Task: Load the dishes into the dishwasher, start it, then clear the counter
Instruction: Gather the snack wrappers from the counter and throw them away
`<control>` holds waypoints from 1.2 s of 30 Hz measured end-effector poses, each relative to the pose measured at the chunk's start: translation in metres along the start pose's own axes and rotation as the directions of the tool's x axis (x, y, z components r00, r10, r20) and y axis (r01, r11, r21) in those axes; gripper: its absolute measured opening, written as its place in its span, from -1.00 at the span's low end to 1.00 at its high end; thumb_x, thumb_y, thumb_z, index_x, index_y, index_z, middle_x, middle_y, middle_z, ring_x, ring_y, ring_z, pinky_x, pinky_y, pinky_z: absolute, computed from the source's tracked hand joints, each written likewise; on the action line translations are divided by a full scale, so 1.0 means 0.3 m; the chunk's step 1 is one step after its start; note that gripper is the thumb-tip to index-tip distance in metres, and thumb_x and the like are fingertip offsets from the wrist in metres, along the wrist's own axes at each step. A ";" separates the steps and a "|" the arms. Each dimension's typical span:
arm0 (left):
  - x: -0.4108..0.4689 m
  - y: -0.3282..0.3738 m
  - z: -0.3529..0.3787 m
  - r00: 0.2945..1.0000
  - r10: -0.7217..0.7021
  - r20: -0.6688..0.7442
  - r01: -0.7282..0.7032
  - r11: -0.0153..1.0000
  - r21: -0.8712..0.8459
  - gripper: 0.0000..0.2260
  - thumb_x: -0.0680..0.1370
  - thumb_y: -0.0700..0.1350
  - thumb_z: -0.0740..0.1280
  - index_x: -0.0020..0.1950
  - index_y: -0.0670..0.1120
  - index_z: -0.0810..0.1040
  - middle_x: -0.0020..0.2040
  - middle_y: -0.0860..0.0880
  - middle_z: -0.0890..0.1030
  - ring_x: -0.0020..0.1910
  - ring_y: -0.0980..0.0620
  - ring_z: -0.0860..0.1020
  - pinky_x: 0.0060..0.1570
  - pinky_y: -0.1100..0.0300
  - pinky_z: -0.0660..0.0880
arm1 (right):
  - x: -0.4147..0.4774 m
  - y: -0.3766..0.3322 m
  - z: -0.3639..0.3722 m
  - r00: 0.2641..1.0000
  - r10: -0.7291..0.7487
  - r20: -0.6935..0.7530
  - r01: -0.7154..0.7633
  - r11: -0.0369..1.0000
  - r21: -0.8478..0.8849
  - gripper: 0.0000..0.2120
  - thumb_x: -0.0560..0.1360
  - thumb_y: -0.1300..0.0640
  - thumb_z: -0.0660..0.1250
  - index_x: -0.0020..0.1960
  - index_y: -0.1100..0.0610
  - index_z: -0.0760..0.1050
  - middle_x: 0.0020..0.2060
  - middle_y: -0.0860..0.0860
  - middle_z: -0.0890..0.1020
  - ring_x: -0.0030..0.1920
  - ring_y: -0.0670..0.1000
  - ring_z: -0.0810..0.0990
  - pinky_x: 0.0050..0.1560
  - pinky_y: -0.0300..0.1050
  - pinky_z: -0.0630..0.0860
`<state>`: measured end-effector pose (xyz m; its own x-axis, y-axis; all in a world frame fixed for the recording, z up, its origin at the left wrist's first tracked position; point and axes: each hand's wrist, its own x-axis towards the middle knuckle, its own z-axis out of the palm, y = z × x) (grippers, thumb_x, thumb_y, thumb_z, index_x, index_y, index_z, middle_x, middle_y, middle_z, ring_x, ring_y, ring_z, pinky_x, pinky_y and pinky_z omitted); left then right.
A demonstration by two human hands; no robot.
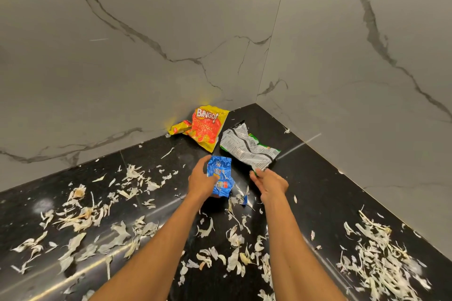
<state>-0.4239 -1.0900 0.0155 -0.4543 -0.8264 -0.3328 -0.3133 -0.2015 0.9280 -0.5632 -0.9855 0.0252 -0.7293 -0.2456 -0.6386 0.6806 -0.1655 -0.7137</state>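
1. Blue wrapper [220,173], crumpled, centre of the frame, lifted just above the tabletop [305,178]. The left hand [201,179] grips it, fingers curled round its left edge.
2. Silver packet [247,149] lies flat on the tabletop just right of and above the blue wrapper. The right hand [270,183] pinches its near green corner, fingers bent; the rest of the packet is not lifted.
3. Bingo bag [204,127], yellow and red, sits at the top centre against the wall [146,32], near the corner. Neither hand touches it.
4. Dry peels [80,215] are scattered across the lower left, the centre and the lower right of the tabletop.
5. Step, as a judgement: clearing the counter, gathering wrappers. No dishwasher or dishes in view.
6. Next move likely calls for lifting the silver packet by its corner, bunching it with the blue wrapper, then reaching up-frame for the Bingo bag. The peels need sweeping, not pinching.
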 end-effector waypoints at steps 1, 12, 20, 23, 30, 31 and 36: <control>-0.008 0.000 -0.002 1.000 0.008 0.001 -0.008 1.000 0.013 -0.49 0.51 -0.37 0.30 0.30 0.14 0.47 0.16 -0.13 0.57 -0.08 -0.09 0.66 -0.34 0.10 0.63 | -0.017 0.012 -0.007 1.000 0.002 0.003 -0.002 1.000 -0.005 -0.72 0.45 0.53 0.34 0.12 0.35 0.46 -0.10 0.24 0.65 -0.28 0.12 0.67 -0.39 -0.18 0.64; -0.102 0.003 0.007 0.996 -0.088 0.005 0.088 0.993 -0.083 -0.75 0.60 0.01 0.26 -0.06 -0.16 0.57 0.03 -0.21 0.58 0.01 -0.17 0.60 -0.22 -0.11 0.65 | -0.215 0.123 -0.075 0.974 0.082 0.213 -0.018 0.957 -0.288 -0.75 0.42 0.50 0.37 0.09 0.47 0.49 -0.14 0.34 0.68 -0.31 0.14 0.70 -0.31 -0.11 0.67; -0.093 -0.014 -0.005 0.998 -0.058 0.024 0.058 0.998 -0.011 -0.85 0.42 -0.22 0.50 -0.04 -0.12 0.64 -0.07 -0.08 0.69 -0.07 -0.07 0.66 -0.02 -0.05 0.62 | -0.261 0.104 -0.085 0.958 0.044 0.282 0.090 0.892 -0.443 -0.69 0.40 0.29 0.51 0.09 0.32 0.54 -0.17 0.22 0.72 -0.20 0.19 0.72 -0.24 -0.05 0.68; -0.071 -0.022 -0.022 0.995 -0.094 0.042 0.093 0.995 0.041 -0.69 0.37 -0.23 0.53 0.08 -0.16 0.60 0.05 -0.05 0.65 0.02 -0.05 0.62 0.12 0.00 0.56 | -0.213 0.067 -0.090 0.987 -0.054 0.149 0.116 0.889 -0.444 -0.70 0.36 0.10 0.56 -0.09 0.22 0.50 -0.25 0.10 0.66 -0.22 0.10 0.66 -0.06 0.07 0.66; -0.047 -0.039 -0.076 0.986 -0.024 0.167 0.002 0.991 0.133 -0.74 0.44 -0.34 0.45 0.07 -0.09 0.60 0.07 -0.04 0.65 0.05 -0.01 0.61 0.11 0.04 0.55 | -0.134 -0.030 0.015 0.917 -0.377 0.135 0.343 0.566 -0.750 -0.48 0.40 0.03 0.51 0.25 0.15 0.39 0.12 0.08 0.49 0.05 0.06 0.43 -0.02 -0.10 0.33; -0.039 -0.046 -0.083 0.984 -0.032 0.176 0.009 0.992 0.126 -0.74 0.44 -0.35 0.43 0.05 -0.06 0.60 0.05 -0.03 0.66 0.02 0.01 0.62 0.09 0.04 0.56 | -0.125 -0.037 0.050 0.905 -0.393 0.163 0.369 0.535 -0.760 -0.43 0.41 0.03 0.50 0.32 0.15 0.38 0.20 0.10 0.50 0.12 0.08 0.45 0.02 -0.09 0.33; -0.009 -0.078 -0.097 0.980 -0.031 0.199 0.020 0.998 0.055 -0.67 0.43 -0.38 0.41 0.10 -0.05 0.61 0.03 0.00 0.67 -0.02 0.05 0.65 0.03 0.06 0.61 | -0.081 -0.017 0.277 0.868 -0.336 0.367 0.492 0.471 -0.732 -0.36 0.41 0.00 0.52 0.40 0.14 0.36 0.27 0.10 0.53 0.27 0.10 0.49 0.15 -0.03 0.41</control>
<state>-0.3909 -1.0983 -0.0005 -0.6013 -0.6987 -0.3877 -0.3680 -0.1886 0.9105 -0.5430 -1.0580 0.0682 -0.8360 -0.5076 -0.2087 -0.0888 0.5003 -0.8613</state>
